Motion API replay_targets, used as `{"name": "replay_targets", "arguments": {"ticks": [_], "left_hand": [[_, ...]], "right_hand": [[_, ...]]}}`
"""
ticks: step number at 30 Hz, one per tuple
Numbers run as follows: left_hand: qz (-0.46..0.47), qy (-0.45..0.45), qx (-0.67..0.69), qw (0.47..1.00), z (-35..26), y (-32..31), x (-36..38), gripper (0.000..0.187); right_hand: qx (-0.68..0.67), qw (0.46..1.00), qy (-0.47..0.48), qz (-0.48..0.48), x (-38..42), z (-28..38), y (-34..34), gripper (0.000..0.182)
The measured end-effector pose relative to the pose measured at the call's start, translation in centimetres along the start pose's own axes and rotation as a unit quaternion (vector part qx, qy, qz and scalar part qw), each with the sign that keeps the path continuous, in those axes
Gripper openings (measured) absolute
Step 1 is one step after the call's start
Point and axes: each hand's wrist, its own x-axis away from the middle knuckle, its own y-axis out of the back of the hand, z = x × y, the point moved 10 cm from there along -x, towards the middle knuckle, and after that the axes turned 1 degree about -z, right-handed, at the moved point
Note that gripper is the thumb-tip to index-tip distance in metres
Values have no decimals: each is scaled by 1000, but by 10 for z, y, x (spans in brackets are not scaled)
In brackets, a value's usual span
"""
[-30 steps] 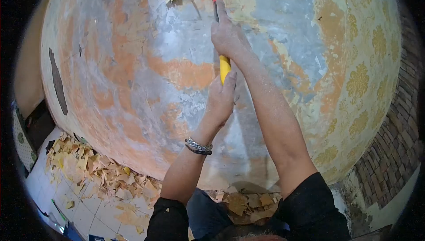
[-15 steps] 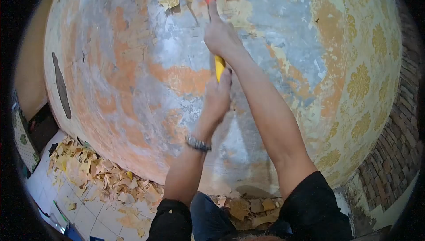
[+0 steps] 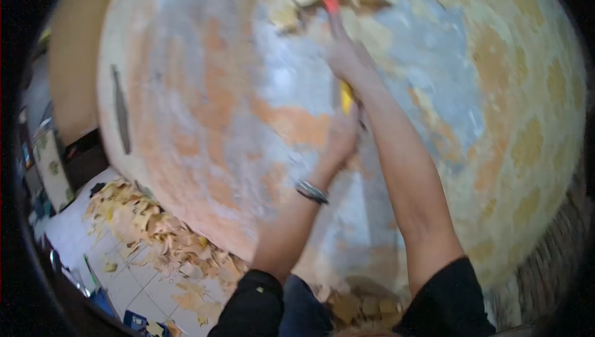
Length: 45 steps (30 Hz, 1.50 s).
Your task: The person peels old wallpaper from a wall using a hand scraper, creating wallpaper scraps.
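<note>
Both hands are on a scraper with a red head (image 3: pixel 331 5) and a yellow handle (image 3: pixel 346 96). My right hand (image 3: pixel 352 61) is closed round its upper part, a finger stretched along it toward the head. Lower down, my left hand (image 3: pixel 343 135) wraps the handle's end; a band (image 3: pixel 312 192) circles that wrist. The head lies against the wall (image 3: pixel 291 83) at a torn, lifted edge of yellow covering (image 3: pixel 365 1). Below that edge the wall shows grey and orange patches. Motion blurs the view.
Peeled scraps (image 3: pixel 164 231) are heaped on the tiled floor (image 3: pixel 133 287) along the wall's base at left. More scraps (image 3: pixel 365 307) lie below my arms. A blue object (image 3: pixel 135 321) sits at the bottom left. Brickwork (image 3: pixel 548 262) shows at lower right.
The whole view has shifted, so wall, hands and scraper appear further right and slightly lower. The torn covering at the head looks lifted a little more. Both hands keep their hold.
</note>
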Motion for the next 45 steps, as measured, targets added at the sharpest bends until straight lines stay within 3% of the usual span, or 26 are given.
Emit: {"name": "replay_targets", "arguments": {"ticks": [1, 2, 3, 5, 8, 11, 12, 13, 16, 19, 22, 24, 27, 29, 32, 35, 37, 39, 42, 44, 45], "left_hand": [[-78, -48, -51, 995, -3, 7, 10, 41], [15, 118, 51, 992, -6, 10, 6, 42], [118, 290, 154, 937, -18, 2, 32, 42], [132, 265, 178, 938, -30, -3, 76, 44], [170, 320, 167, 917, -40, -16, 158, 43], [209, 343, 198, 894, -56, -28, 193, 38], [233, 356, 180, 887, -58, -35, 197, 36], [160, 297, 198, 920, -63, -33, 181, 35], [139, 262, 233, 926, -61, -39, 133, 34], [168, 314, 250, 900, -72, -33, 131, 32], [214, 305, 244, 895, -74, -39, 184, 34], [175, 315, 238, 902, -70, -42, 194, 33], [177, 315, 238, 901, -59, -52, 164, 34], [118, 265, 249, 924, -52, -49, 122, 35], [137, 319, 280, 895, -35, -57, 112, 35], [141, 281, 199, 928, -41, -38, 140, 34], [138, 215, 158, 954, -39, -30, 185, 35], [209, 431, 218, 850, -26, -29, 239, 34], [142, 455, 236, 847, -3, -17, 297, 35], [114, 454, 203, 860, 3, -4, 297, 36], [98, 388, 94, 911, 4, 12, 289, 36]], "right_hand": [[2, 1000, -8, 2, 2, -1, 2, 73], [3, 999, 23, -32, 8, -7, 1, 72], [-1, 1000, -4, -11, 25, -17, 0, 71], [8, 999, -41, 18, 73, -37, -3, 70], [-13, 990, -116, 80, 144, -67, -8, 73], [6, 989, -132, 60, 181, -96, -10, 74], [15, 987, -149, 56, 183, -105, -6, 74], [12, 990, -133, 48, 173, -102, 0, 73], [4, 992, -115, 46, 133, -84, 14, 71], [1, 992, -113, 52, 139, -87, 12, 70], [4, 988, -139, 74, 179, -94, 5, 69], [5, 981, -164, 100, 186, -106, -3, 69], [15, 994, -99, 39, 152, -104, -1, 71], [5, 997, -79, 7, 120, -88, 15, 72], [6, 995, -95, 19, 111, -87, 15, 71], [-55, 995, -62, 54, 158, -95, -2, 76], [-133, 980, -118, 96, 204, -120, -26, 75], [-158, 980, -71, 93, 248, -142, -55, 74], [-200, 959, -140, 143, 297, -156, -84, 74], [-148, 947, -169, 228, 314, -140, -94, 67], [-148, 947, -168, 231, 320, -141, -95, 67]]}}
